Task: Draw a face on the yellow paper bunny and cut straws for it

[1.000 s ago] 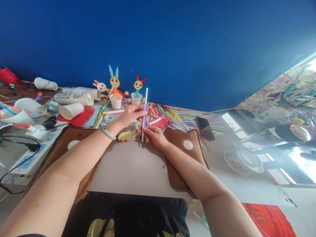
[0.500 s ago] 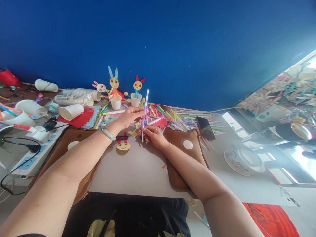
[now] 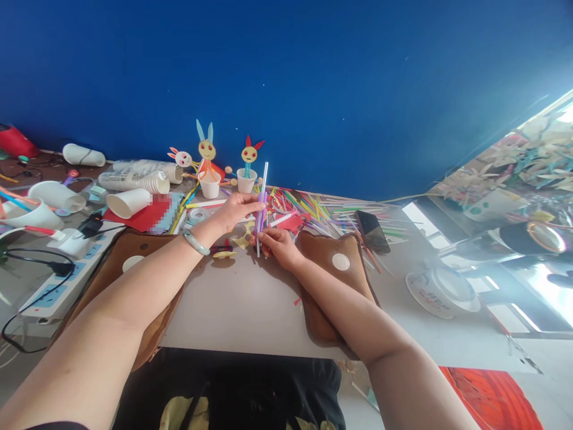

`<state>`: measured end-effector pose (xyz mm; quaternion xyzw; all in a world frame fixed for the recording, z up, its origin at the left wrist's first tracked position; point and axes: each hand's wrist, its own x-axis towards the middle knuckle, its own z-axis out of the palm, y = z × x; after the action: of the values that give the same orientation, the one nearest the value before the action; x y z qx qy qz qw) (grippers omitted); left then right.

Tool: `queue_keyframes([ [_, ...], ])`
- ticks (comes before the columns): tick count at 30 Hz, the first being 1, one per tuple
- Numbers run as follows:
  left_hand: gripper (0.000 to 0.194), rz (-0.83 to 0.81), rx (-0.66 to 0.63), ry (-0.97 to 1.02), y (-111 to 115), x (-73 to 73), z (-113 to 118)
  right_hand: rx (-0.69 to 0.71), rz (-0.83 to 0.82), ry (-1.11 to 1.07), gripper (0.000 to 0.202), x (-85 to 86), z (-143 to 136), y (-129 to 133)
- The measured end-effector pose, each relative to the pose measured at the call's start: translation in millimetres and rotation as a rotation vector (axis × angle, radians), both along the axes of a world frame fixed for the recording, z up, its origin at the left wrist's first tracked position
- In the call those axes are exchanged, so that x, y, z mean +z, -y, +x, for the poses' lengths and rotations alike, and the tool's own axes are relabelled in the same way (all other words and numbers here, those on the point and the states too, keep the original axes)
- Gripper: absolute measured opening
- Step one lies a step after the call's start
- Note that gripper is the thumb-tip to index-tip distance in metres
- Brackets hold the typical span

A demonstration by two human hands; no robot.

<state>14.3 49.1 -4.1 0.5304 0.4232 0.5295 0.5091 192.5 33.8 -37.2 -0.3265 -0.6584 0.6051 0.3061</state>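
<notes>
Between my hands a small bundle of straws (image 3: 262,210), white and purple, stands nearly upright above the table. My left hand (image 3: 239,210) pinches its upper part from the left with thumb and fingers. Lower down, my right hand (image 3: 278,246) is closed on the bottom of the same bundle. Just left of the straws lies a yellow paper scrap (image 3: 244,237). A round yellow paper face (image 3: 224,255) is seen nearly edge-on below my left wrist, beside a dark hair clip-like item (image 3: 220,248).
Two rabbit figures in white paper cups (image 3: 210,186) stand by the blue wall. Loose coloured straws (image 3: 317,209) spread behind my hands, near a phone (image 3: 372,232). Brown cushions (image 3: 329,286) lie under both forearms. At left are a power strip (image 3: 67,278) and fallen cups (image 3: 129,203).
The straw bundle has shifted very slightly left, still in both hands. The yellow paper face has tilted from facing me to nearly edge-on.
</notes>
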Motion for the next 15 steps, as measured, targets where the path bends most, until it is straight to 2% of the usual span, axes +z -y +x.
queue_keyframes([
  [15,0.029,-0.073,0.026,0.094,7.2,7.5,2.9,-0.023,0.027,0.036,0.044,1.1,-0.5,1.2],
])
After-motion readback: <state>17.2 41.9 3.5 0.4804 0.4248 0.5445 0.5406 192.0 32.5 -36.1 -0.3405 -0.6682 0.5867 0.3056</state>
